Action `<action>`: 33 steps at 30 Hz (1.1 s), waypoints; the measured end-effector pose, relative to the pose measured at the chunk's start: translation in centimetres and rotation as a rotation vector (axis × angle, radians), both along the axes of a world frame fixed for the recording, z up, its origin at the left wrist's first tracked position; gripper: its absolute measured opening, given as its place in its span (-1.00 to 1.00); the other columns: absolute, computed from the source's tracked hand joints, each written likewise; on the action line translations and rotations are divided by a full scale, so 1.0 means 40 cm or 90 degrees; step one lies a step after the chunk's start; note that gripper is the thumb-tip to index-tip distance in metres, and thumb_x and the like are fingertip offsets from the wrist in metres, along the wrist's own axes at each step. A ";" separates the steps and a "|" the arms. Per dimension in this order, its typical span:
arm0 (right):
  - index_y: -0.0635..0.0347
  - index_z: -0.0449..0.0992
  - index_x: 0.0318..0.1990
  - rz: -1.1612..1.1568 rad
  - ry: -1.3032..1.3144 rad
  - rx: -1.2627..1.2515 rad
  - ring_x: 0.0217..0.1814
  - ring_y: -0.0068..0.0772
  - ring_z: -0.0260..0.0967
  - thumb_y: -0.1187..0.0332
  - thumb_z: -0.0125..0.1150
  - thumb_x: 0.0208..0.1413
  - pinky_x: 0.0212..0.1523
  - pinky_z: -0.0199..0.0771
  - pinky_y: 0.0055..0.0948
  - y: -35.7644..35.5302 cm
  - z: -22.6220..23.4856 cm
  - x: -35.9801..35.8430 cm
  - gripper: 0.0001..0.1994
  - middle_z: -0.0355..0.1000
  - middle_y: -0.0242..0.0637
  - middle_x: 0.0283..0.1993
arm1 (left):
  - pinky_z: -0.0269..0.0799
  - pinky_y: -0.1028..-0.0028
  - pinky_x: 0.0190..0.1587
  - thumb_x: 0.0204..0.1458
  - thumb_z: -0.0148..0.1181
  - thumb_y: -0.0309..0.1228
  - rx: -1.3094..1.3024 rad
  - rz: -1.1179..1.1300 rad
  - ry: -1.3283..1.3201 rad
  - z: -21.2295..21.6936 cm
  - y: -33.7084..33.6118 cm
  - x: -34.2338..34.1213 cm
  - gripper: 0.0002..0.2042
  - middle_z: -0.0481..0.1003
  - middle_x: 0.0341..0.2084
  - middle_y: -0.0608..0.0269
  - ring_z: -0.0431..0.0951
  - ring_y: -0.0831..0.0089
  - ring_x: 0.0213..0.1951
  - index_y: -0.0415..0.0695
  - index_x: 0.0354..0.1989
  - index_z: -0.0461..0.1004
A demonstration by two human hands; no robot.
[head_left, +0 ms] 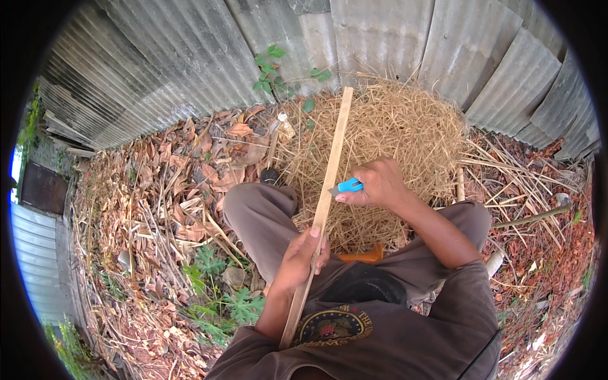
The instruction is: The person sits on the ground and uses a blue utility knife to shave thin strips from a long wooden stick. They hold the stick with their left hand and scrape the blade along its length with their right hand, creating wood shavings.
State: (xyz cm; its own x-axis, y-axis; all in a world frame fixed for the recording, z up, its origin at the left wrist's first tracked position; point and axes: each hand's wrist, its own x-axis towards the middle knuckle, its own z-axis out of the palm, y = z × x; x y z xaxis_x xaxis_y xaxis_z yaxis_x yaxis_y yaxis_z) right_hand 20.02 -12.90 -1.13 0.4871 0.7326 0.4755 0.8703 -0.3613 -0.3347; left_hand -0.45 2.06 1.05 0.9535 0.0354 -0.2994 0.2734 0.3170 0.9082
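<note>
A long flat strip of pale wood (334, 158) slants up from my lap, its far end over a heap of dry straw. My left hand (301, 254) is wrapped round its lower part, thumb on top. In my right hand (379, 182) is a utility knife (350, 185) with a blue handle. Its short blade points left and meets, or almost meets, the right edge of the strip above my left hand. Whether the blade bites into the wood I cannot tell.
A heap of straw (405, 130) lies in front of my crossed legs, against a corrugated metal fence (380, 38). Dry brown leaves (190, 164) cover the ground at left. Something orange (361, 255) shows between my legs. Green plants (244, 307) grow beside my left arm.
</note>
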 end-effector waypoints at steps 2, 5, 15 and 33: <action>0.04 0.44 -0.76 -0.031 -0.052 0.006 -0.77 -0.24 0.34 -0.51 0.00 -0.15 -0.70 0.30 -0.26 0.005 0.000 0.021 -0.27 0.27 -0.28 -0.84 | 0.17 0.62 -0.56 0.34 -0.29 -0.05 0.005 0.004 0.003 -0.004 0.000 -0.001 -0.59 0.23 -0.71 0.39 0.22 0.63 -0.63 -0.11 -0.38 0.28; 0.06 0.46 -0.73 -0.072 -0.078 0.012 -0.75 -0.23 0.36 -0.51 -0.03 -0.12 -0.69 0.32 -0.22 0.009 -0.011 0.048 -0.26 0.28 -0.29 -0.83 | 0.17 0.62 -0.56 0.34 -0.30 -0.04 0.023 -0.001 0.011 0.001 0.001 0.003 -0.59 0.23 -0.71 0.39 0.22 0.63 -0.63 -0.11 -0.37 0.27; 0.15 0.46 -0.68 -0.468 0.318 0.027 -0.60 -0.30 0.36 -0.52 -0.37 0.05 -0.56 0.27 -0.22 -0.127 0.000 0.328 -0.14 0.26 -0.26 -0.76 | 0.18 0.63 -0.58 0.35 -0.30 -0.11 -0.042 -0.069 -0.007 0.008 -0.043 -0.042 -0.62 0.25 -0.70 0.34 0.21 0.61 -0.66 -0.14 -0.38 0.27; 0.11 0.53 -0.67 -0.204 0.152 -0.079 -0.69 -0.07 0.38 -0.47 -0.05 -0.05 -0.63 0.34 -0.18 -0.055 0.055 0.136 -0.26 0.30 -0.16 -0.80 | 0.15 0.63 -0.59 0.35 -0.31 -0.10 0.026 -0.046 -0.015 0.016 -0.042 -0.041 -0.61 0.22 -0.74 0.38 0.18 0.63 -0.68 -0.12 -0.38 0.27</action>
State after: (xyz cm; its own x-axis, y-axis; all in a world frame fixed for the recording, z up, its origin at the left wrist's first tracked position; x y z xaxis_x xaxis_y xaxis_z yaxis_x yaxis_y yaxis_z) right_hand 25.45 -15.08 1.06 0.7858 0.5704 0.2391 0.6101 -0.6515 -0.4509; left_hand -2.07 0.38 1.69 0.9609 -0.0216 -0.2759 0.2719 0.2607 0.9264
